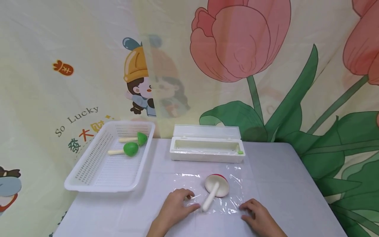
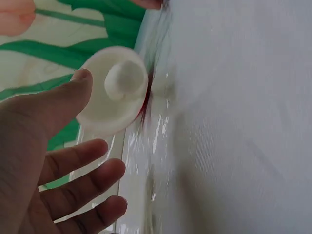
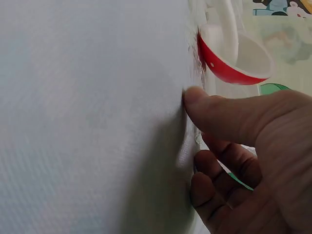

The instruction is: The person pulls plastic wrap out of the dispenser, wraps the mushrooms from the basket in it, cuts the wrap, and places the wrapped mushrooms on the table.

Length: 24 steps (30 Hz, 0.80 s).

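A toy mushroom [image 1: 216, 188] lies cap-down on a sheet of clear plastic film [image 1: 195, 183], its white stem slanting toward the near side. Its red cap [image 3: 229, 70] with a white underside shows in the right wrist view. My left hand [image 1: 176, 208] is left of the stem, thumb near the stem's end, fingers spread and loosely bent. In the left wrist view, the thumb overlaps the cap's pale underside. At the film's near right corner is my right hand [image 1: 257, 217], with thumb and fingers apart and the thumb tip [image 3: 195, 95] down at the tabletop.
Behind the film stands a white lidded box [image 1: 207, 157], lid raised, with a small green piece at its right end. At the left, a white plastic basket [image 1: 102, 188] holds two green-topped toys [image 1: 131, 149] with cream sticks. A printed curtain [image 1: 177, 19] hangs behind the table.
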Motion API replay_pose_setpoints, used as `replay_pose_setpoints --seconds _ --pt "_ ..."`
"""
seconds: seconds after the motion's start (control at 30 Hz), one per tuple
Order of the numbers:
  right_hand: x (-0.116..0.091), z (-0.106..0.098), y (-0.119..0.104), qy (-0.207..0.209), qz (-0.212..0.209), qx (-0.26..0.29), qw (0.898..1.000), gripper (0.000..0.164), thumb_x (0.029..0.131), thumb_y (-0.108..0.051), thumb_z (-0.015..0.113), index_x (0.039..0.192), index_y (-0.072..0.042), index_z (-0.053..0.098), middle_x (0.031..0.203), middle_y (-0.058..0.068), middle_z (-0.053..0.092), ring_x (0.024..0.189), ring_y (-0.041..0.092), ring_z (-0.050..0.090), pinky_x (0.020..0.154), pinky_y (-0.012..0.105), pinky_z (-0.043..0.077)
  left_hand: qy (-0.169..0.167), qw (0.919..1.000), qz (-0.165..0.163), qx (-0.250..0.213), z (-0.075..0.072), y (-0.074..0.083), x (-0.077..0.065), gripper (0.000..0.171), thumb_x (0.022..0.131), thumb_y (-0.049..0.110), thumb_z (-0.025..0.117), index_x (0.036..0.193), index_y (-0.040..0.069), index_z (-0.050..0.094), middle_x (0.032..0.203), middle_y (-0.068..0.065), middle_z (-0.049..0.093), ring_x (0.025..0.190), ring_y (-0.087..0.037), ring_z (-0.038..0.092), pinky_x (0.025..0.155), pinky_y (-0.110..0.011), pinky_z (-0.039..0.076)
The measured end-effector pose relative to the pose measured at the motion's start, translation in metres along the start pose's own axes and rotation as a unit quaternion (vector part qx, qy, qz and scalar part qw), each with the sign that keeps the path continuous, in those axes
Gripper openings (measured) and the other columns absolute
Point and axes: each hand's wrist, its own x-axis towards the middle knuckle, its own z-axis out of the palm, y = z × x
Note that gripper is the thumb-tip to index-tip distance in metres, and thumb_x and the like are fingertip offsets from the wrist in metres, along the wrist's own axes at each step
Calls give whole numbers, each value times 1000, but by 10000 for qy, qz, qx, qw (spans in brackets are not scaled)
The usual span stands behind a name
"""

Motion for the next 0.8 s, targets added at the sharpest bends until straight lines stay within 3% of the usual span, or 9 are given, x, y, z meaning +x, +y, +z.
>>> replay_pose_setpoints --seconds 0.13,0.2,0.3,0.4,0.5,0.63,0.73,0.8 --pt "-3 -1 6 176 -625 -61 9979 20 83 -4 81 93 -21 74 95 -9 61 85 -3 53 74 25 54 -270 9993 79 260 18 22 7 50 75 60 84 103 20 75 78 15 63 72 1 52 65 -22 45" --pt "-4 -1 7 202 -807 -37 9965 19 85 -3 79 91 -20 74 94 -8 61 85 -3 53 73 25 53 -403 9984 71 387 25 28 11 46 73 58 86 98 22 73 73 17 56 66 2 46 60 -20 40" --pt "-4 1 7 168 -713 58 9973 19 86 -1 77 89 -20 74 94 -6 60 82 -3 52 70 24 52 -450 9973 134 564 32 30 15 26 75 41 87 82 24 68 65 17 46 59 1 38 54 -19 32" --pt "-2 3 6 99 -444 108 9989 19 87 -1 76 87 -19 73 94 -4 59 80 -4 51 68 22 52 -479 9971 113 573 33 28 15 24 77 27 86 73 26 62 63 17 41 57 0 35 51 -19 29" --pt "-1 3 5 76 -234 101 9996 18 87 0 76 86 -18 73 94 -3 59 79 -4 51 67 21 52 -612 9974 38 371 30 25 14 16 77 21 83 84 26 69 67 19 47 59 2 39 53 -19 33" --pt "-1 2 6 140 -76 90 9998 19 87 0 76 86 -18 72 94 -3 59 77 -4 52 66 21 52 -961 9951 -185 -128 26 26 15 36 74 21 77 109 26 71 76 19 57 65 2 46 57 -21 39" --pt "-1 1 6 108 -37 140 9998 16 88 -2 75 87 -18 73 94 -4 60 77 -5 52 65 21 52 -1044 9932 -376 -344 28 30 15 45 79 34 76 122 24 69 78 20 60 66 3 48 57 -22 40" --pt "0 1 7 75 -110 190 9997 13 88 -3 76 88 -17 73 94 -4 60 76 -5 51 65 21 52 -901 9942 -449 -378 31 32 16 44 85 42 76 124 23 69 78 19 63 66 3 49 55 -23 40"
